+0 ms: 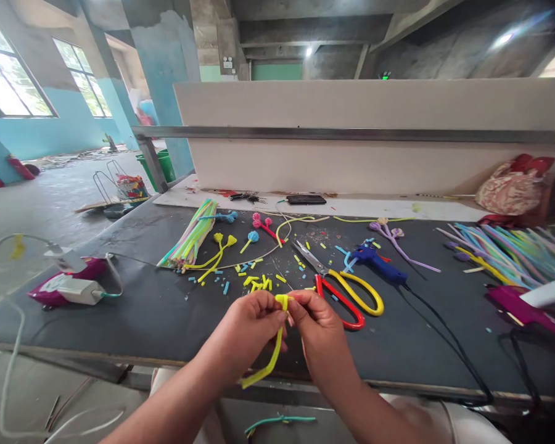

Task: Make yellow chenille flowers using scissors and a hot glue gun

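Between my two hands, near the table's front edge, is a yellow fuzzy stem (pixel 274 357), bent at its top, with its long tail hanging down. My left hand (pixel 252 327) pinches it from the left, and my right hand (pixel 321 327) pinches the bent top from the right. Just beyond my fingers lie short yellow cut pieces (pixel 259 283). Scissors with one red and one yellow handle (pixel 346 290) rest partly open beside my right hand. A blue glue gun (pixel 379 264) lies farther right.
Bundles of pastel stems lie at left (pixel 192 237) and right (pixel 504 253). Finished-looking yellow (pixel 219 246), pink (pixel 268 229) and purple pieces (pixel 398 243) lie farther back. A phone (pixel 306 200) is on the ledge. Purple power strips (pixel 69 285) with cables sit at both sides.
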Tool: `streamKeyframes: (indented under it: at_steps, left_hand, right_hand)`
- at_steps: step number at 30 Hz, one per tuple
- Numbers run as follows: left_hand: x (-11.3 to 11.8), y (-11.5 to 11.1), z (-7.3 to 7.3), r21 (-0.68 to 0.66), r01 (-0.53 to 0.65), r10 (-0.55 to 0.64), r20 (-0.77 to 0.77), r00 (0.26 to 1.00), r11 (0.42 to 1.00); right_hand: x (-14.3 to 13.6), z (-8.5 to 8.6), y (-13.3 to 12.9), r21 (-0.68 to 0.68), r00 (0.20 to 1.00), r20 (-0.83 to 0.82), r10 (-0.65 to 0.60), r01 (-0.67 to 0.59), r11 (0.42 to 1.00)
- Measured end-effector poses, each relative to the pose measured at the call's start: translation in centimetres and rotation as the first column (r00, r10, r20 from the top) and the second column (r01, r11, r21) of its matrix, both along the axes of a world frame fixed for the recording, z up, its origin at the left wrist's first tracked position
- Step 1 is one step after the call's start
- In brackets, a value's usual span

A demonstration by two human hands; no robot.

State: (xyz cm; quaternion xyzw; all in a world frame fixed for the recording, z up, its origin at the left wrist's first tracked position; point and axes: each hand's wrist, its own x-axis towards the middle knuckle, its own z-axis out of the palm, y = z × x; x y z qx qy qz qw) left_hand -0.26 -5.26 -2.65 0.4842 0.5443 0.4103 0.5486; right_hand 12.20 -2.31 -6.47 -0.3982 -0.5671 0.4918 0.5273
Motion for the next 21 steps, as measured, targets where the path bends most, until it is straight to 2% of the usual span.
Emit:
streamKeyframes:
  at_steps: [2,3,5,8,10,13,18,20,21]
  left_hand:
    - [-0.1,0.0,0.0,-0.018,-0.016,0.017,0.067,0.998,1.0]
    - [-0.2,-0.1,0.0,-0.035,-0.02,0.024,0.095,0.995,0.999]
    - [-0.3,-0.1,-0.1,-0.063,-0.028,0.036,0.124,0.992,0.998]
    - [-0.4,-0.3,-0.4,-0.105,-0.039,0.051,0.121,0.991,0.994]
    - [-0.5,-0.5,-0.6,-0.1,-0.051,0.062,0.115,0.991,0.994]
    - [-0.5,-0.9,-1.1,-0.042,-0.071,0.075,0.101,0.992,0.997]
    - [0.1,-2.3,-1.5,0.041,-0.045,0.042,0.05,0.998,0.998]
    - [0.2,-2.8,-1.4,0.082,-0.039,0.041,-0.024,0.999,0.996]
    - [0.2,-2.9,-1.3,0.099,-0.031,0.038,-0.062,0.997,0.995]
  right_hand:
    - [0.6,0.2,0.3,0.202,0.964,0.264,-0.018,-0.037,0.979]
    - [0.9,0.4,0.4,0.306,0.923,0.381,-0.045,-0.08,0.949]
    - [1.2,0.6,0.7,0.487,0.818,0.559,-0.139,-0.188,0.853]
    - [1.4,0.6,0.8,0.635,0.665,0.677,-0.315,-0.312,0.706]
    - [1.4,0.5,0.8,0.683,0.618,0.682,-0.391,-0.347,0.643]
    - [1.5,0.4,0.7,0.735,0.607,0.651,-0.456,-0.354,0.578]
    - [2.1,0.5,0.8,0.795,0.637,0.582,-0.506,-0.314,0.519]
    - [2.2,0.7,0.8,0.809,0.67,0.549,-0.499,-0.276,0.519]
    - [2.2,0.8,0.8,0.803,0.691,0.539,-0.482,-0.25,0.54]
